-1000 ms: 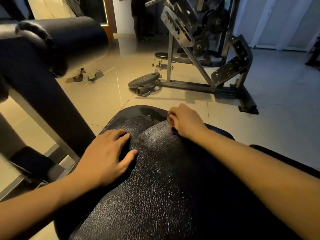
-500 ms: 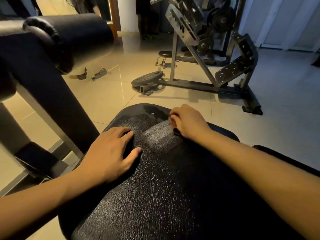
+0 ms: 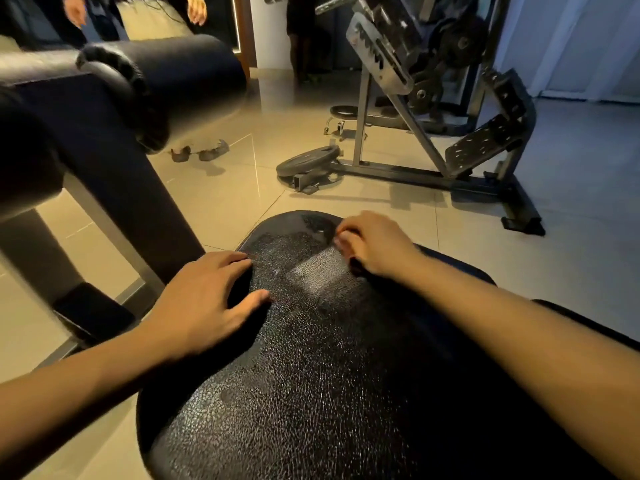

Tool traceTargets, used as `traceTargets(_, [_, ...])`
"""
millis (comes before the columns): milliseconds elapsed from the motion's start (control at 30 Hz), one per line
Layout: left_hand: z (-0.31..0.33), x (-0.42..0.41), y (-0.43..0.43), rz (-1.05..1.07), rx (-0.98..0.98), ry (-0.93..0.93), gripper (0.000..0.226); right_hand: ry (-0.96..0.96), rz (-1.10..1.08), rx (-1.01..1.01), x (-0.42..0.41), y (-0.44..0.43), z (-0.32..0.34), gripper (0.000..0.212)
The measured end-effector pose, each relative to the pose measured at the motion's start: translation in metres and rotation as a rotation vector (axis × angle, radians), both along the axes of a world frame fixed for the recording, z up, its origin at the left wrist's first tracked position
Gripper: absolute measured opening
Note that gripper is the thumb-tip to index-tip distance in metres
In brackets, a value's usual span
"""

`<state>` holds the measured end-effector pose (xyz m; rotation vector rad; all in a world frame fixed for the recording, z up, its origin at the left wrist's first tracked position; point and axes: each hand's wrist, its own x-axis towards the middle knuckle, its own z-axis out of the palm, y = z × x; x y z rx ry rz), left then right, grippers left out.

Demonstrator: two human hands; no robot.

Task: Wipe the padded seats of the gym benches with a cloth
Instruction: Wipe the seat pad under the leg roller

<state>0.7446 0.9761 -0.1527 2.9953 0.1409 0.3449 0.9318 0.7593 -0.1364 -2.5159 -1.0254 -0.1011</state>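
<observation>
Wiping looks underway mid-frame on the bench seat point(image 3: 311, 393). The right hand point(image 3: 377, 247) has its fingers curled, cloth unseen; the left hand point(image 3: 204, 299) presses flat. The next stroke should sweep lower.

Two hands point(image 3: 204, 299) point(image 3: 375, 247), one cloth point(image 3: 356, 266)

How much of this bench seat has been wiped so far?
Looks done: only a pale streak near the far end of the seat hints at wiping. In hand: the right hand, curled over what seems a dark cloth, sits there; the left hand rests flat on the seat. Left: the near part, probably.
</observation>
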Motion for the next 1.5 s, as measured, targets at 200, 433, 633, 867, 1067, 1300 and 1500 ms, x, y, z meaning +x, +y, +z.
traceTargets(200, [-0.008, -0.002, 0.000, 0.027, 0.011, -0.006, 0.086, -0.022, -0.104, 0.053, -0.008, 0.027, -0.007, 0.023])
traceTargets(433, [-0.008, -0.001, 0.002, 0.032, 0.002, 0.003, 0.089, -0.032, 0.107, -0.022, -0.005, 0.045, 0.000, 0.022])
traceTargets(633, [-0.006, -0.003, 0.001, 0.030, 0.004, 0.004, 0.087, -0.039, -0.087, -0.033, -0.006, 0.052, 0.003, 0.022])
traceTargets(867, [-0.007, -0.002, 0.005, 0.020, -0.027, -0.004, 0.089, -0.088, 0.130, -0.053, -0.028, 0.055, 0.000, 0.020])
traceTargets(1067, [-0.005, -0.004, -0.001, 0.034, -0.021, -0.007, 0.089, -0.123, -0.261, -0.056, 0.010, 0.036, -0.003, 0.014])
traceTargets(1300, [-0.006, -0.003, 0.004, 0.018, -0.053, -0.021, 0.088, -0.082, 0.250, -0.021, -0.064, 0.075, 0.001, 0.024])
traceTargets(1500, [-0.009, -0.004, 0.003, 0.023, -0.049, -0.026, 0.091, -0.178, -0.298, -0.095, 0.035, 0.010, -0.004, 0.012])
